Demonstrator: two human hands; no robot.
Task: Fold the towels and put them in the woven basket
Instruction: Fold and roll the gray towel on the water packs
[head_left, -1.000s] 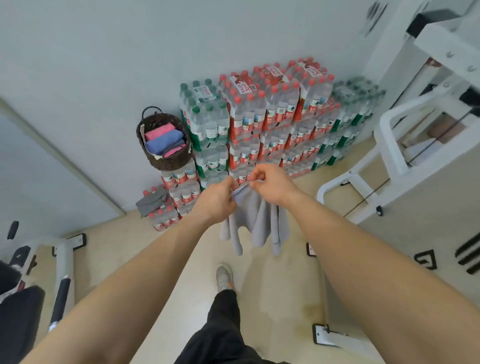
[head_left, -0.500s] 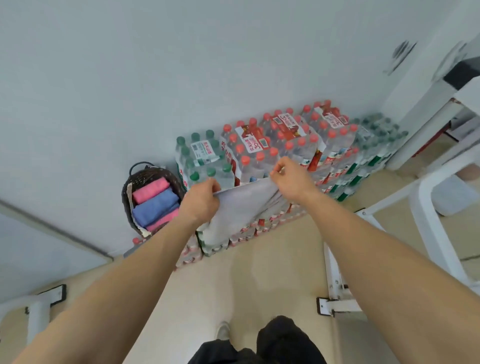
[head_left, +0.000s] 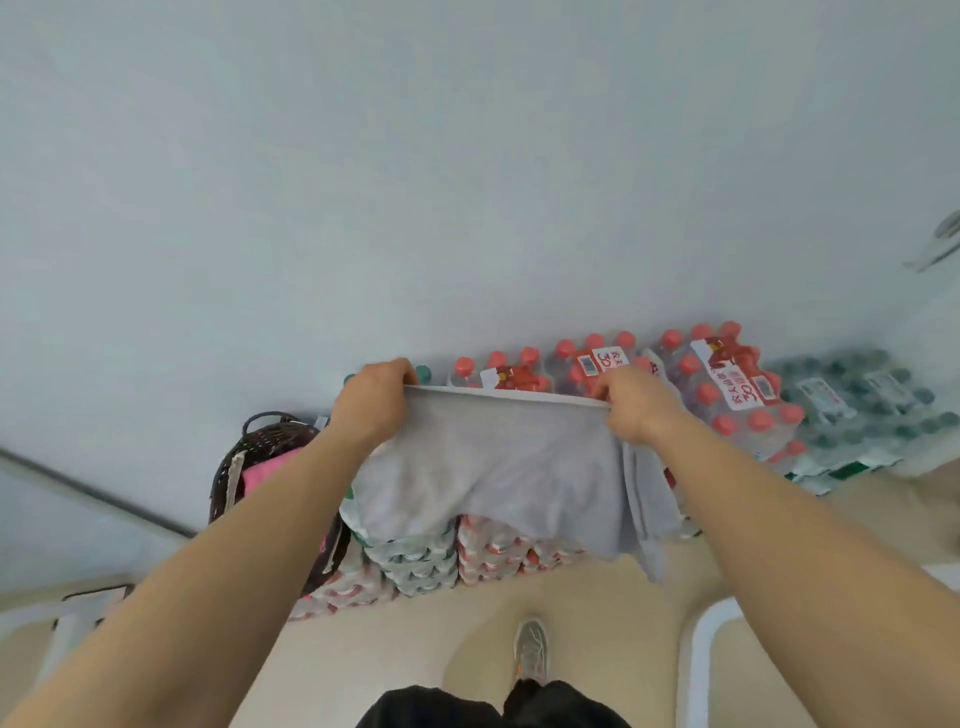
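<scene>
A grey towel (head_left: 498, 462) hangs spread out in front of me, its top edge pulled taut. My left hand (head_left: 371, 402) grips the towel's top left corner and my right hand (head_left: 631, 405) grips its top right corner. The right side of the cloth droops in folds below my right wrist. The dark woven basket (head_left: 244, 457) sits to the left on stacked bottle packs, partly hidden behind my left forearm, with a pink towel (head_left: 265, 470) showing inside.
Shrink-wrapped packs of water bottles (head_left: 727, 395) with red and green caps are stacked against the pale wall behind the towel. White metal frame parts (head_left: 696, 654) stand at the lower right and lower left. My shoe (head_left: 531, 649) is on the beige floor.
My hands have moved apart and up, stretching the bunched grey towel out flat. The view has tilted upward toward the wall.
</scene>
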